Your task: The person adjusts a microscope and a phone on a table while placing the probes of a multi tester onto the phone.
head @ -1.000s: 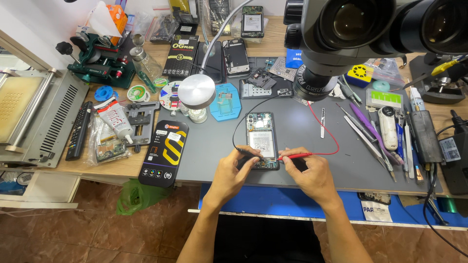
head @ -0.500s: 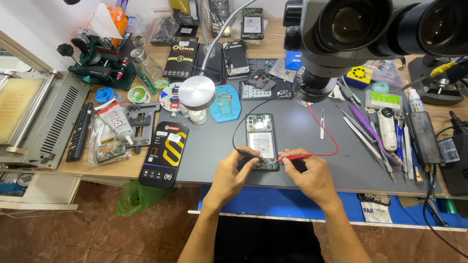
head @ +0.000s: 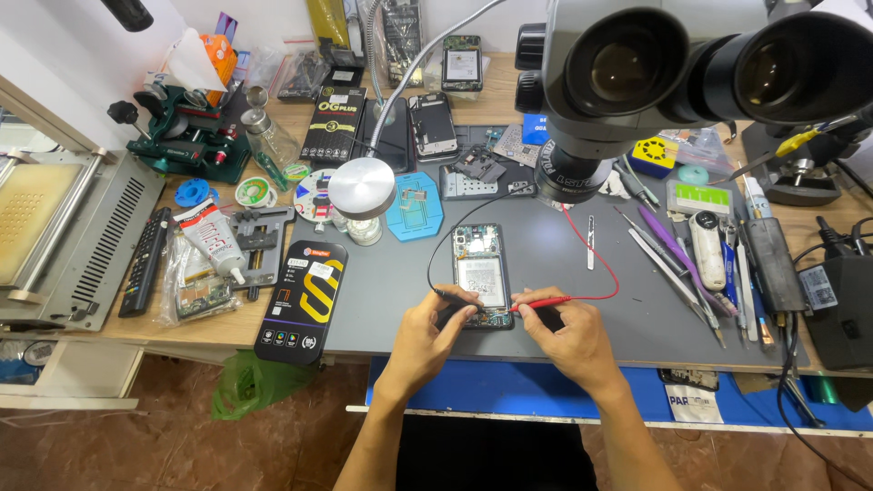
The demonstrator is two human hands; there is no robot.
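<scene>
An opened phone point(head: 481, 275), back cover off, is laid flat on the grey mat point(head: 391, 282) of the surface, just below the microscope head point(head: 637, 82). The black probe point(head: 452, 295) is pinched in the closed fingers of the left hand point(head: 427, 338), its tip set at the phone's lower edge. The red probe point(head: 540, 303) is gripped in the closed fingers of the right hand point(head: 568, 335), tip touching the same lower end. Tweezers point(head: 668, 264) are seen to the right, well apart.
</scene>
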